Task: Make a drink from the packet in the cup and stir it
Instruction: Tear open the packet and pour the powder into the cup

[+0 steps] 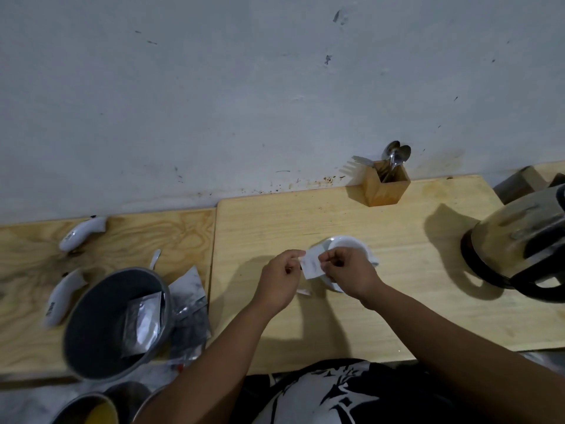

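A small white packet (pixel 312 264) is pinched between both hands just in front of a white cup (pixel 348 243) on the wooden table. My left hand (pixel 279 278) grips the packet's left edge. My right hand (pixel 348 272) grips its right edge and covers the near side of the cup. A small torn scrap (pixel 304 291) lies on the table under my hands. Spoons (pixel 396 157) stand in a wooden holder (pixel 385 188) at the back by the wall.
A metal kettle (pixel 519 243) stands at the right edge. A grey bin (pixel 117 322) holding silver wrappers sits at the left, with more wrappers (pixel 188 289) beside it. Two white handheld devices (pixel 81 232) lie on the left board. A container with yellow content (pixel 91 411) is at the bottom left.
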